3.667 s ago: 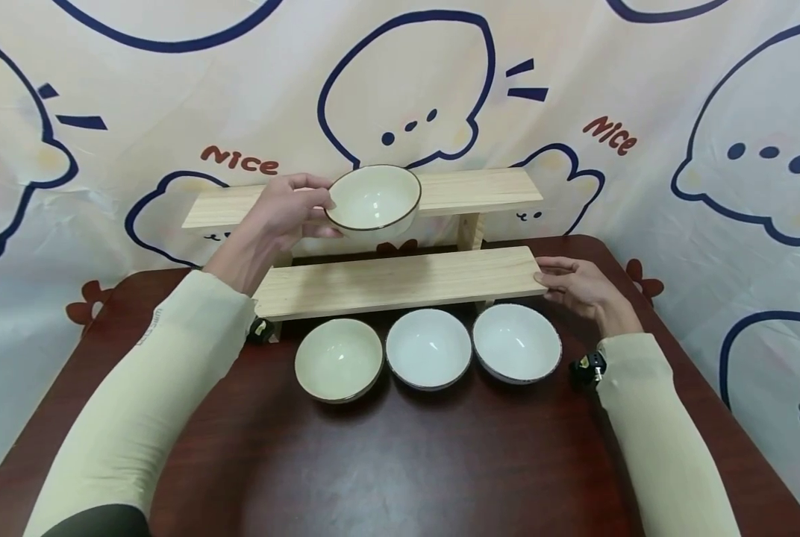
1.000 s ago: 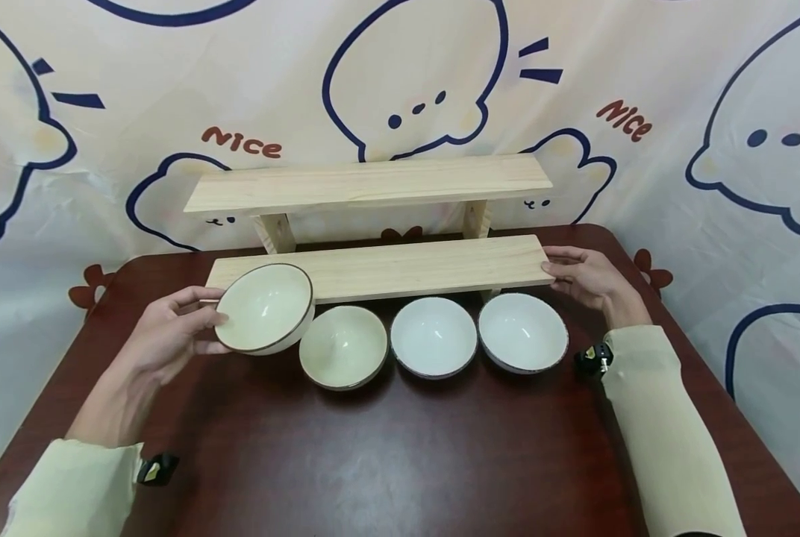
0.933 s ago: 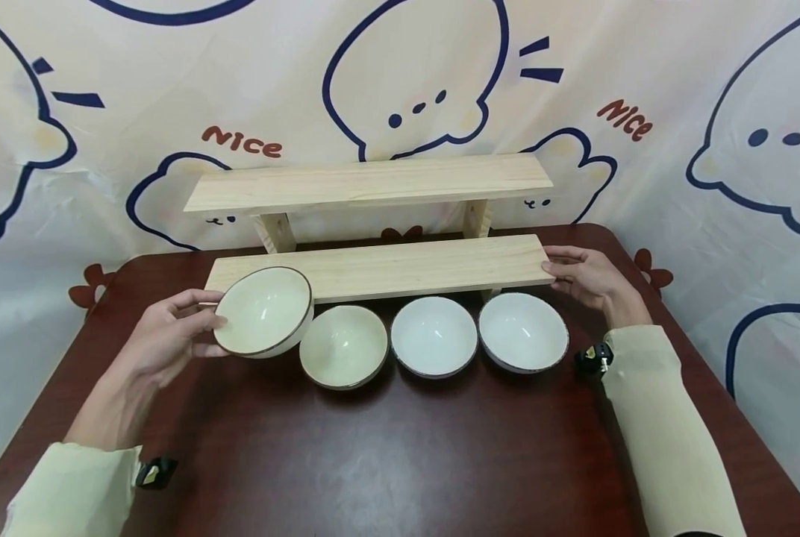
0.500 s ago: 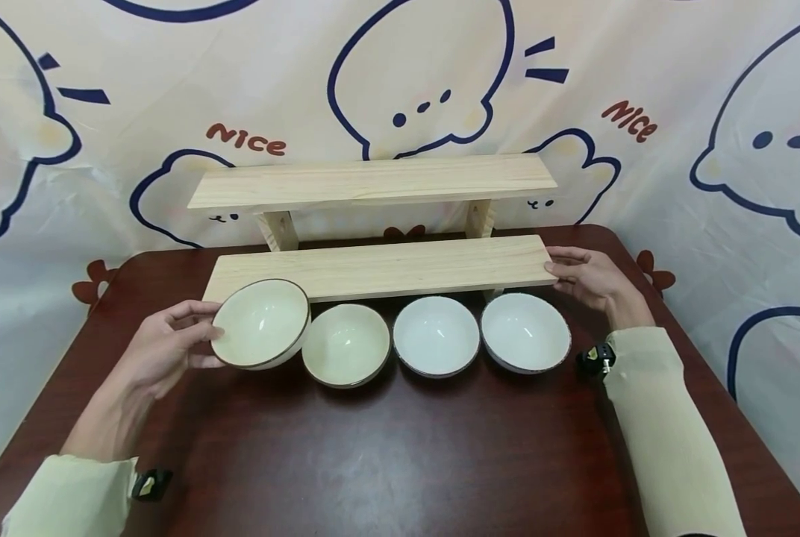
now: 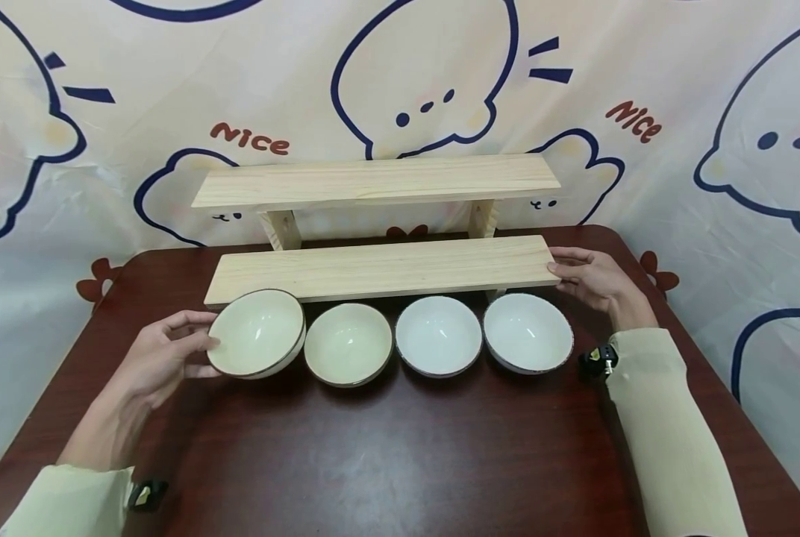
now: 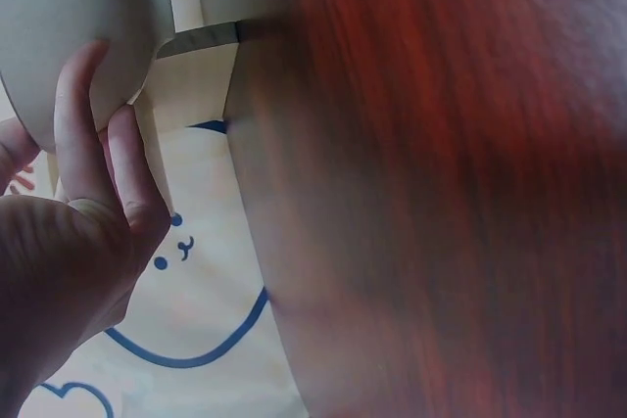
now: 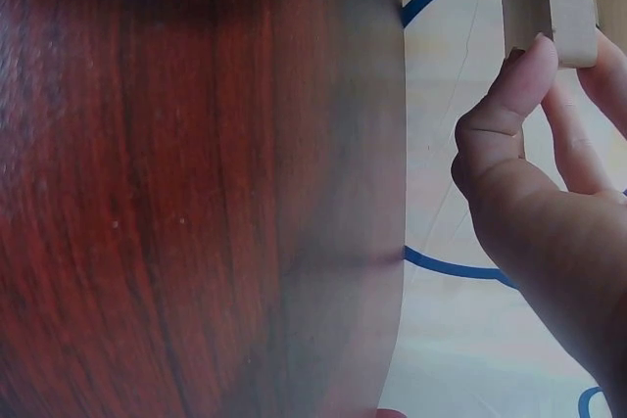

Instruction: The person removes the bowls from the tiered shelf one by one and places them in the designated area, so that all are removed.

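My left hand [image 5: 172, 354] grips the left side of a cream bowl [image 5: 259, 332] with a thin brown rim, thumb over the rim and fingers beneath. The bowl leans a little to the left, in front of the lower shelf's left end. In the left wrist view the fingers lie against the outside of the bowl [image 6: 83, 17], which hides part of the hand. My right hand [image 5: 593, 282] pinches the right end of the lower board of a two-tier wooden shelf [image 5: 386, 268]. Seen from the right wrist, thumb and fingers sit on either side of the board's end [image 7: 549, 7].
Right of the held bowl, a second cream bowl [image 5: 349, 344] and two white bowls, one in the middle [image 5: 438, 335] and one at the right [image 5: 528, 333], line the shelf's front. The upper board [image 5: 380, 181] stands behind. Dark red-brown table [image 5: 386, 455]; printed cloth [image 5: 413, 74] hangs behind.
The cream bowl has come off the upper shelf level in my left hand, down and toward me, to the left end of the bowl row. My right hand keeps its grip on the board.
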Available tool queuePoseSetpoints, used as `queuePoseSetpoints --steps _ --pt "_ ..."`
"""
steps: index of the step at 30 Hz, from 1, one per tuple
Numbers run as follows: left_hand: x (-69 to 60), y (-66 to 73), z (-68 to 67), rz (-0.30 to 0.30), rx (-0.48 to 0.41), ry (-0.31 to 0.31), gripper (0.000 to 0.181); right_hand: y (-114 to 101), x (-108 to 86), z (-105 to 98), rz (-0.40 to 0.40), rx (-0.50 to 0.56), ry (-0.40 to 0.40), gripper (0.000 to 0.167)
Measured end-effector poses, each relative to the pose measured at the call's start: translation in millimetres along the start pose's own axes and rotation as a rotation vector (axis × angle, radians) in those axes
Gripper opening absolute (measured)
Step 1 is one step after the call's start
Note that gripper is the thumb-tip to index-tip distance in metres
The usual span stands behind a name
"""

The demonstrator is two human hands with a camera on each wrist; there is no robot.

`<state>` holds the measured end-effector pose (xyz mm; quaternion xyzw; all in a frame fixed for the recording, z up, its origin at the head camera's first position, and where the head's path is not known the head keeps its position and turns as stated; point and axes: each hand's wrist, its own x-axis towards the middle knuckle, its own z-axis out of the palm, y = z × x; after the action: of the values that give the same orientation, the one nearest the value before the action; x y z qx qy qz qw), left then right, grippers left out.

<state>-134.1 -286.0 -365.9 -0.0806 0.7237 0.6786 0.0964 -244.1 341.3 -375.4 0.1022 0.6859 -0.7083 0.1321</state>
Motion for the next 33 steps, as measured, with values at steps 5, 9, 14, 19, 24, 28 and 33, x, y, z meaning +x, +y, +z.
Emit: queuePoseSetpoints --steps 5,9,14,19,24,28,33 --pt "-1.9 -5.9 -2.0 -0.015 0.025 0.017 0.027 0 0.9 0 0.002 0.001 0.002 0.046" --pt "-3.7 -10.2 -3.3 -0.023 0.066 0.025 0.027 0 1.2 0 0.001 0.004 0.002 0.052" --pt "-3.3 -15.7 -3.8 -0.025 0.063 0.024 0.027 0 1.9 0 0.008 0.008 0.004 0.057" --pt "-1.6 -20.7 -3.2 -0.024 0.059 0.025 0.031 2 2.6 -1 -0.001 0.008 -0.001 0.05" --pt "-1.5 -24.7 -3.4 -0.032 0.014 0.023 0.03 3 2.3 -1 -0.013 0.012 -0.01 0.043" --pt "-1.9 -26.4 -4.0 -0.021 -0.016 0.014 0.03 2 1.6 -1 -0.012 0.01 -0.008 0.046" --pt "-1.4 -27.0 -4.7 -0.023 -0.046 0.011 0.03 1 1.4 -1 -0.01 0.015 -0.011 0.051"
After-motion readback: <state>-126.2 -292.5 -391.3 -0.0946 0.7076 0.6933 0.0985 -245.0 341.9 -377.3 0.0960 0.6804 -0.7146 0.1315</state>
